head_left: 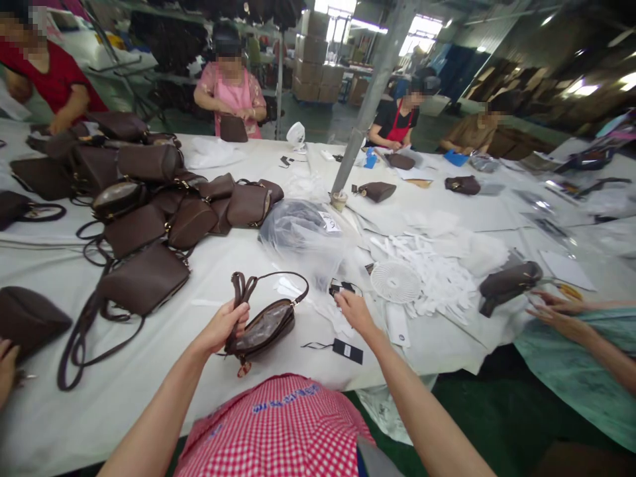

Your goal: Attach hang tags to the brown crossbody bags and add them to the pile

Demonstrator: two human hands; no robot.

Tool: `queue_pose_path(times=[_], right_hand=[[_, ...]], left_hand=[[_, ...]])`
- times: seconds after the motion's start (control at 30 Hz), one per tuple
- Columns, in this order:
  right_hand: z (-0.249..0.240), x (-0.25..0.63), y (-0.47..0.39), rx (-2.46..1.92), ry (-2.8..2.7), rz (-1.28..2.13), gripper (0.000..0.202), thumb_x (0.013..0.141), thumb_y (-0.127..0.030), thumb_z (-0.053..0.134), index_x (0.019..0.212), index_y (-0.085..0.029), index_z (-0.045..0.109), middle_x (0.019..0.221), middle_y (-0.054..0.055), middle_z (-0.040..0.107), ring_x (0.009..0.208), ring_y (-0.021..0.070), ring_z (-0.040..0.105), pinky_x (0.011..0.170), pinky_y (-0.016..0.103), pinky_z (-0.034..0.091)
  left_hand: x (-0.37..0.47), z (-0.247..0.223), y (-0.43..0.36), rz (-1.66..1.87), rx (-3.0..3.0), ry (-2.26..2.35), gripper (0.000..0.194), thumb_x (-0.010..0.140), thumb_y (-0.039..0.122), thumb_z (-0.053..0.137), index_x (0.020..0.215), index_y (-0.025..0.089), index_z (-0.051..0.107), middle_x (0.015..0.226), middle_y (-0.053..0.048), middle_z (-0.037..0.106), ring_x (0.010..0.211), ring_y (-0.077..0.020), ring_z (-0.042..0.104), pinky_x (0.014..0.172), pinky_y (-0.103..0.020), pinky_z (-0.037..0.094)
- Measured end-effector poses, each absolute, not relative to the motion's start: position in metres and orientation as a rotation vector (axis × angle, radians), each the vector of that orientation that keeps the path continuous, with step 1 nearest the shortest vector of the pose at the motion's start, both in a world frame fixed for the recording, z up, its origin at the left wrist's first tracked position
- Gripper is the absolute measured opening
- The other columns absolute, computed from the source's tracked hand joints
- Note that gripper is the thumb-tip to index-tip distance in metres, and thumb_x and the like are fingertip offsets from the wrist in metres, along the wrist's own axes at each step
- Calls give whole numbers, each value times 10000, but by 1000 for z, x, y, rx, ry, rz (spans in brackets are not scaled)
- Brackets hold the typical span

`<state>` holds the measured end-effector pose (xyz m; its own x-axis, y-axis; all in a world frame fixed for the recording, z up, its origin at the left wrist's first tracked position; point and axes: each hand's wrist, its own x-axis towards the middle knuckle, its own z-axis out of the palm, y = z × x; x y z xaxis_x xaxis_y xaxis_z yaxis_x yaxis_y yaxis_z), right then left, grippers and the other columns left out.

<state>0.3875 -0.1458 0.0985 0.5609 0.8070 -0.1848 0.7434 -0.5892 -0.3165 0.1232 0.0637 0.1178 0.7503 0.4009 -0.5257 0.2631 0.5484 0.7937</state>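
My left hand [224, 328] is closed around the folded strap of a small dark brown handbag [268, 326]. The bag's top is unzipped, showing a pale lining, and it rests on the table in front of me. To its right, my right hand [354, 310] has its fingers pinched together at some black hang tags [344, 287] beside a clear plastic bag [303, 232]; the fingertips are partly hidden. Nearer to me, a single black hang tag [348, 351] with a looped cord lies flat on the white table covering [278, 391].
A heap of brown handbags [144, 265] covers the left side. Right of my hand are a white fan [396, 282], a white device [397, 324] and scattered white strips [437, 278]. A slanted metal post [370, 93] rises behind. Co-workers sit around; one's hands [561, 311] are at right.
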Motion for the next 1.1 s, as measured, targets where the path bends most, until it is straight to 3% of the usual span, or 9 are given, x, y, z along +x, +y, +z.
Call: queue_pose_path(times=[0.1,0.3,0.37,0.47,0.6,0.7,0.87,1.0,1.1], right_hand=[[54,370,-195,-2649,-1281,603,215,842,-146,545,650,-166,640,676,15,648,707,149,613,652,216,408],[11,378,-199,-2806,-980,384,293,924,-117,358,1007,-167,635,1035,115,642,953,194,601,773,271,419],[5,397,-188,-2798,-935,331,257,917,-143,396,1047,-181,615,1084,118,622,1019,214,574,815,292,412],[-4,417,-174,-2760,-889,348,210,829,-129,538,1022,-158,615,1006,142,640,993,260,583,813,333,408],[-11,427,-166,-2632,-817,471,154,787,-74,545,900,-148,618,856,153,660,907,270,613,775,352,410],[-4,429,-168,-2480,-762,595,82,819,-134,516,797,-176,583,800,98,646,840,230,636,721,306,431],[36,409,-179,-2113,-681,891,235,872,-358,416,710,-199,475,631,-15,559,528,136,564,505,240,431],[80,372,-183,-1536,-450,1220,263,776,-438,571,727,-208,453,667,-48,559,470,86,486,434,207,388],[109,348,-173,-1477,-426,1374,262,749,-426,611,732,-199,480,591,-46,570,463,92,508,449,208,412]], left_hand=[[121,121,55,88,1063,769,415,750,485,625,758,214,311,559,120,312,410,-27,247,405,-153,197],[125,133,39,82,1320,805,382,770,521,571,749,203,360,562,93,371,461,-62,326,436,-184,258],[125,134,36,89,1384,839,387,775,541,551,745,203,366,556,92,366,466,-70,328,437,-191,262],[124,135,33,92,1425,885,399,772,564,541,749,204,370,554,94,349,469,-75,320,438,-195,257],[126,136,29,102,1433,930,406,752,569,555,746,204,378,559,90,350,470,-80,324,435,-197,260],[128,140,28,132,1461,965,404,747,567,555,723,204,379,557,82,364,479,-87,343,439,-198,272],[131,146,28,163,1450,975,385,748,563,541,761,196,426,557,81,369,482,-99,356,452,-208,287],[133,144,31,226,1484,955,351,774,529,523,801,182,481,562,69,391,498,-113,369,471,-220,296],[132,142,32,276,1518,909,356,809,486,499,939,156,529,571,64,400,513,-122,377,489,-224,300]])
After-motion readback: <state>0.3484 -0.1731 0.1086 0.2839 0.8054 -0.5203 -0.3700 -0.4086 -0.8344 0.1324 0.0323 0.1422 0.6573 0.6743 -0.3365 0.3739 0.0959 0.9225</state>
